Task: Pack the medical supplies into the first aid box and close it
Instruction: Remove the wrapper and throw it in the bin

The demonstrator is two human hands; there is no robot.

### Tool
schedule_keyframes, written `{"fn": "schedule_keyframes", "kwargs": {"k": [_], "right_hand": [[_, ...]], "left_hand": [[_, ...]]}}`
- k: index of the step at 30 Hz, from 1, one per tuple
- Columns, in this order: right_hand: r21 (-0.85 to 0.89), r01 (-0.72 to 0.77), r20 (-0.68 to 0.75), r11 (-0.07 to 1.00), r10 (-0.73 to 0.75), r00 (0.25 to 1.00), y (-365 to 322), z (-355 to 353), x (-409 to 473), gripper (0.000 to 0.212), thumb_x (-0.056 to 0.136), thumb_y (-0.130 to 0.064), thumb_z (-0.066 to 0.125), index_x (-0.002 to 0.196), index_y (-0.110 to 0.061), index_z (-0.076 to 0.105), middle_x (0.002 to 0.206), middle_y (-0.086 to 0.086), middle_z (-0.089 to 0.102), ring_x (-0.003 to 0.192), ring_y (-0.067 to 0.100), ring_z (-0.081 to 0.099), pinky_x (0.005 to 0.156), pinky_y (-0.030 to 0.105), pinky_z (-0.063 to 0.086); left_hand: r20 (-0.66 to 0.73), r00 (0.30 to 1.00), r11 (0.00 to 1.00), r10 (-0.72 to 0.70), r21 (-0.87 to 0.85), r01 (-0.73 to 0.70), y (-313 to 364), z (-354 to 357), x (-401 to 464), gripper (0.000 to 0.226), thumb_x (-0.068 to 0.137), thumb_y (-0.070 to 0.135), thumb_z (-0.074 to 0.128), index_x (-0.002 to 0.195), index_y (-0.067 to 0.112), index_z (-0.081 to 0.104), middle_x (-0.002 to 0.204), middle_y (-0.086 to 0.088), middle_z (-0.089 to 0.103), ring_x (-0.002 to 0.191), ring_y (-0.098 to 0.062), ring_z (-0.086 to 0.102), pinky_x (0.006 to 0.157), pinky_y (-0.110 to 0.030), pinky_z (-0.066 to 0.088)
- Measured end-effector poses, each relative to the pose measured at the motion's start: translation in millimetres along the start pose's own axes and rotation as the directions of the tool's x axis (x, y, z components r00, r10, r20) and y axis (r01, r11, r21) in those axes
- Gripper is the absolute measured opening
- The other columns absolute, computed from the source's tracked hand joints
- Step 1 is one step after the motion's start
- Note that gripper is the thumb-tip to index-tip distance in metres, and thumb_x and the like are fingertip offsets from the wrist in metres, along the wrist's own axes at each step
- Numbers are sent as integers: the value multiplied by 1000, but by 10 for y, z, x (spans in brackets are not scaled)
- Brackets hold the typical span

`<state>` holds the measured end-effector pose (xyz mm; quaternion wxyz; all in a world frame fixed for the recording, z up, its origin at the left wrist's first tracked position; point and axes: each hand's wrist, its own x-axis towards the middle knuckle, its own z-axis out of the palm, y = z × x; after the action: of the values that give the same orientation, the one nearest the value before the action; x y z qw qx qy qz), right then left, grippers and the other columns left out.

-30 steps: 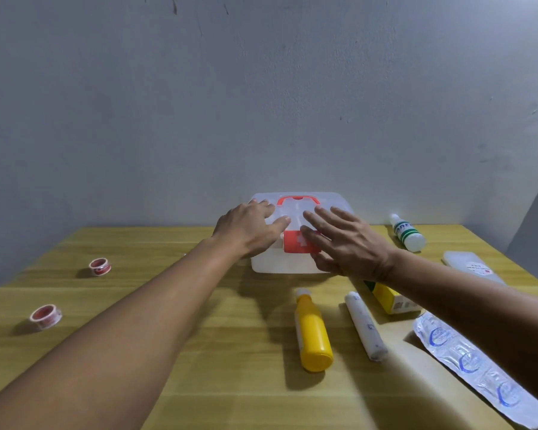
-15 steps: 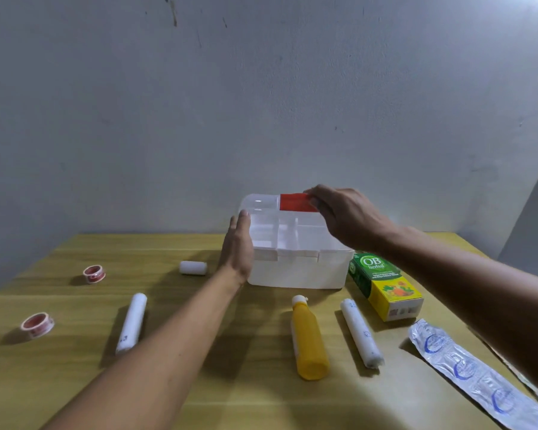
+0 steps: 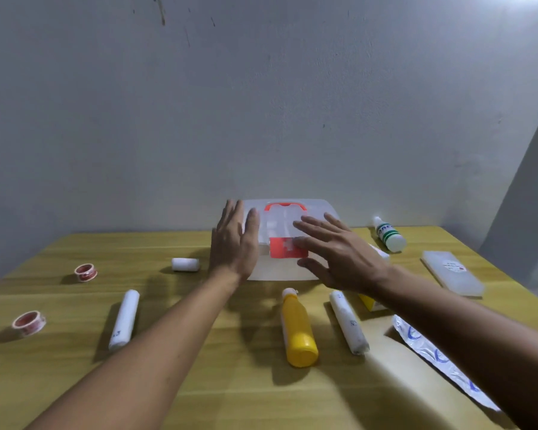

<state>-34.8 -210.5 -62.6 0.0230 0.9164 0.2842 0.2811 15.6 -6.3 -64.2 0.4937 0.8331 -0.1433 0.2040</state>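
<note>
Both arms are showing bare all the way from the bottom edge of the frame up to the wrists, with no sleeve, cuff or fabric appearing anywhere along them. The bare, ungloved left hand (image 3: 234,243) is showing no ring, watch or band, and its short nails are looking plain. The bare, ungloved right hand (image 3: 343,255) is reading the same, with nothing worn at its wrist or fingers.
</note>
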Motion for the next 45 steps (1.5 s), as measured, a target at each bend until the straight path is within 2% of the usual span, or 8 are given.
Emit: {"fn": "schedule_keyframes", "kwargs": {"k": [6,12,24,28,32,34,39,45], "right_hand": [[11,-117,9,993,117,993,24,-188,-239,43,84,-27,66,124,-14,61,142,12,52,132,29,48,109,48,40],[98,-444,74,891,439,896,280,-690,-864,32,77,-16,69,109,-14,69,109,11,73,96,33,68,79,39,55],[-112,-765,739,635,567,363,262,-1245,-2358,72,68,-42,44,138,-26,41,152,8,38,131,26,43,109,41,35],[-179,-658,729,731,548,411,27,-1379,-2863,99,67,-23,54,154,-20,8,163,-3,3,148,17,14,117,33,24],[-197,-507,277,839,543,792,-170,-1323,-3347,50,81,-12,39,127,-14,60,135,6,60,115,27,62,81,41,57],[-164,-540,119,826,560,820,-259,-1352,-3632,50,73,-8,36,108,-15,71,112,5,73,93,28,72,68,38,59],[-87,-831,185,549,829,528,-484,-1487,-4417,43,73,-7,47,104,-28,68,91,2,74,77,33,65,59,42,54],[-111,-972,462,205,877,132,-680,-1149,-5257,30,82,-6,52,68,-32,57,74,1,64,81,30,63,67,38,49]], "left_hand": [[163,967,882,198,401,-248,242,48,-86,66,88,50,25,139,15,47,155,-8,33,147,-24,19,118,-51,8],[326,796,693,510,391,-605,688,403,-497,45,73,39,46,89,7,73,99,-11,72,99,-33,63,89,-41,51],[912,385,715,141,175,-677,1321,1270,-1828,100,71,75,57,146,15,29,159,-5,19,147,-24,13,117,-45,17],[829,442,610,343,161,-776,1328,1406,-2043,46,76,45,62,111,16,52,125,-5,51,123,-28,45,92,-39,38],[641,515,664,570,10,-748,1484,1517,-2346,5,67,18,48,64,19,52,71,-2,60,71,-33,59,57,-28,27],[591,512,665,623,-56,-745,1591,1618,-2512,9,66,15,50,60,15,57,67,-1,63,65,-32,60,53,-25,33],[540,356,493,763,-129,-861,1764,1952,-3067,12,68,6,63,71,15,70,79,-6,58,73,-27,53,55,-29,40],[791,311,639,526,-127,-759,1517,2508,-3785,12,76,4,66,74,15,71,72,-1,48,67,-24,48,51,-31,29]]}}
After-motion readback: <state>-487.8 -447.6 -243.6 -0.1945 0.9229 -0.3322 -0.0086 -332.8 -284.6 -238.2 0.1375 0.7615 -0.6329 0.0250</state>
